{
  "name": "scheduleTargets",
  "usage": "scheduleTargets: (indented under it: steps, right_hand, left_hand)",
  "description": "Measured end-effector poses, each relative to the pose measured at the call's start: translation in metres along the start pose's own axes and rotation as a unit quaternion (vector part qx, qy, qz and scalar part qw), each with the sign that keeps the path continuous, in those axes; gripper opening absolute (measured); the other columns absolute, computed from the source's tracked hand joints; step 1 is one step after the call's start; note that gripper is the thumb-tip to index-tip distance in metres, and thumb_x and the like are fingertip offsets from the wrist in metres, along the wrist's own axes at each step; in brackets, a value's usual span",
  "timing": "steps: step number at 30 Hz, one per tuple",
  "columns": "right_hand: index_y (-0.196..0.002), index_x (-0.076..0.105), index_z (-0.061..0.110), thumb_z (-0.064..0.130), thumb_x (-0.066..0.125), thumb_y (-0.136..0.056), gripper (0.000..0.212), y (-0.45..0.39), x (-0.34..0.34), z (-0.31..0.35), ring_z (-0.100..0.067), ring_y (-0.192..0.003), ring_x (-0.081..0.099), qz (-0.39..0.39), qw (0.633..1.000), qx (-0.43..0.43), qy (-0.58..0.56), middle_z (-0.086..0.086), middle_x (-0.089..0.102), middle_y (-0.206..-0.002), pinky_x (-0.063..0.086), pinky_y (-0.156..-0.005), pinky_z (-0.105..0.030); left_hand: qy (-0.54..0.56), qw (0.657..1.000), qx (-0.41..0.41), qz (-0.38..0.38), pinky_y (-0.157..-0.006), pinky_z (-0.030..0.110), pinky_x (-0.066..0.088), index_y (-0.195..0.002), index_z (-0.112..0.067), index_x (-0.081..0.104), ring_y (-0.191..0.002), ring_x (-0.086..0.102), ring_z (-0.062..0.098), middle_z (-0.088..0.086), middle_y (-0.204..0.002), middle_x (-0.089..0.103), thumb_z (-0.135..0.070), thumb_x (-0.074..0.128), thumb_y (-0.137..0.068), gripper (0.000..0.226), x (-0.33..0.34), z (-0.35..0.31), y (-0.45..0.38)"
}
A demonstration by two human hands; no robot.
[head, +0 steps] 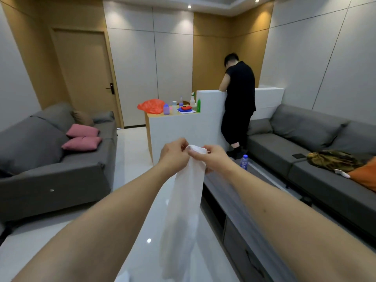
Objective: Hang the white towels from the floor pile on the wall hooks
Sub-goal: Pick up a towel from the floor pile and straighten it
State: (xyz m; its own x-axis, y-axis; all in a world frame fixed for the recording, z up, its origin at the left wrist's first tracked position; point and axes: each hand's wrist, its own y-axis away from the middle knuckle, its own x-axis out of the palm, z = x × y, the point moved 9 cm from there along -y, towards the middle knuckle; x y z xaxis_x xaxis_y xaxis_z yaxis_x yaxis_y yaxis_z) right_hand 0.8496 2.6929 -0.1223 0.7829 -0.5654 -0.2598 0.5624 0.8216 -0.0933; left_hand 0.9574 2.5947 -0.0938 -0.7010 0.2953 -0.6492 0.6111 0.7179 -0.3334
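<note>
A white towel [186, 204] hangs straight down in front of me, held up at chest height by its top edge. My left hand [175, 154] pinches the top edge on the left side. My right hand [211, 157] pinches the same edge on the right, the two hands close together. The towel's lower end dangles near the bottom of the view. A bit of white cloth [123, 277] shows at the bottom edge. No wall hooks are in view.
A grey sofa [50, 159] with pink cushions [82, 139] stands left, another grey sofa [305, 151] right. A low glass-topped table [234, 192] with a water bottle [244, 162] lies ahead on the right. A person in black [240, 102] stands at a white counter [175, 129] with bottles.
</note>
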Motion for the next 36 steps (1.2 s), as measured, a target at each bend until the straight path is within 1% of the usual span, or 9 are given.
scheduleTargets:
  steps: [7,14,17,20,24,27,29,32,36]
  right_hand:
    - [-0.112,0.066,0.008,0.017,0.071,-0.088,0.026,0.044,-0.116,-0.073,-0.026,-0.097,0.072,0.098,0.988,0.071,0.1,-0.01,0.073,-0.107,0.059,-0.086,-0.044]
    - [-0.085,0.068,0.009,0.03,0.061,-0.092,0.023,0.032,-0.253,-0.089,-0.027,-0.077,0.068,-0.051,0.998,0.037,0.019,-0.008,0.071,-0.086,0.055,-0.071,-0.039]
    - [-0.067,0.061,0.014,0.025,0.064,-0.094,0.029,0.017,-0.297,-0.086,-0.012,-0.059,0.056,-0.085,0.996,0.008,-0.016,0.004,0.059,-0.065,0.046,-0.058,-0.026]
    - [-0.073,0.064,0.016,0.025,0.062,-0.097,0.026,-0.009,-0.332,-0.089,-0.006,-0.053,0.059,-0.081,0.997,-0.001,-0.015,0.005,0.063,-0.066,0.046,-0.049,-0.018]
    - [-0.089,0.071,0.004,0.035,0.068,-0.091,0.031,-0.057,-0.371,-0.106,-0.02,-0.07,0.065,-0.067,0.997,0.019,0.018,-0.009,0.069,-0.081,0.054,-0.064,-0.032]
    - [-0.089,0.072,0.004,0.052,0.082,-0.069,0.053,-0.086,-0.397,-0.121,-0.025,-0.073,0.067,-0.032,0.996,0.049,0.063,-0.01,0.07,-0.081,0.054,-0.068,-0.038]
    - [-0.094,0.074,0.005,0.042,0.092,-0.058,0.055,-0.107,-0.414,-0.134,-0.03,-0.083,0.073,0.007,0.992,0.074,0.104,-0.014,0.075,-0.094,0.06,-0.075,-0.04]
    - [-0.097,0.072,0.004,0.019,0.092,-0.058,0.046,-0.137,-0.438,-0.161,-0.029,-0.085,0.072,0.053,0.961,0.13,0.239,-0.014,0.073,-0.099,0.062,-0.076,-0.04]
    - [-0.103,0.062,0.007,0.029,0.082,-0.073,0.042,-0.173,-0.473,-0.198,-0.027,-0.091,0.066,0.057,0.909,0.164,0.379,-0.01,0.066,-0.104,0.059,-0.082,-0.043]
  left_hand:
    - [0.034,0.999,-0.007,-0.041,-0.071,0.031,0.04,-0.094,-0.02,0.055,-0.088,0.055,0.023,0.004,-0.095,0.061,-0.021,0.05,-0.099,0.008,0.079,-0.128,0.01]
    - [0.043,0.998,-0.041,0.007,-0.085,0.04,0.053,-0.106,-0.023,0.063,-0.098,0.057,0.029,0.008,-0.106,0.061,-0.009,0.042,-0.092,0.029,0.15,-0.196,-0.006]
    - [0.061,0.997,-0.039,0.039,-0.092,0.042,0.051,-0.098,-0.024,0.069,-0.099,0.058,0.026,0.004,-0.107,0.065,-0.023,0.046,-0.092,0.024,0.181,-0.219,-0.027]
    - [0.12,0.988,-0.019,0.099,-0.09,0.039,0.052,-0.112,-0.032,0.068,-0.098,0.063,0.017,-0.007,-0.107,0.067,-0.067,0.055,-0.085,0.046,0.223,-0.235,-0.052]
    - [0.04,0.981,-0.011,0.187,-0.087,0.04,0.056,-0.11,-0.026,0.069,-0.095,0.067,0.019,0.0,-0.104,0.07,-0.05,0.074,-0.078,0.041,0.292,-0.233,-0.099]
    - [0.014,0.987,-0.047,0.153,-0.091,0.044,0.055,-0.108,-0.017,0.07,-0.095,0.066,0.025,0.007,-0.103,0.07,-0.035,0.067,-0.087,0.028,0.319,-0.225,-0.14]
    - [0.04,0.989,-0.06,0.127,-0.089,0.044,0.056,-0.102,-0.018,0.07,-0.091,0.066,0.026,0.007,-0.099,0.069,-0.036,0.065,-0.089,0.022,0.334,-0.227,-0.163]
    - [0.04,0.994,-0.062,0.078,-0.083,0.044,0.056,-0.087,-0.018,0.067,-0.084,0.064,0.025,0.005,-0.089,0.067,-0.032,0.059,-0.092,0.017,0.348,-0.234,-0.191]
    - [0.027,0.996,-0.081,-0.003,-0.076,0.041,0.055,-0.081,-0.017,0.068,-0.082,0.062,0.028,0.004,-0.082,0.065,-0.028,0.052,-0.092,0.023,0.351,-0.236,-0.221]
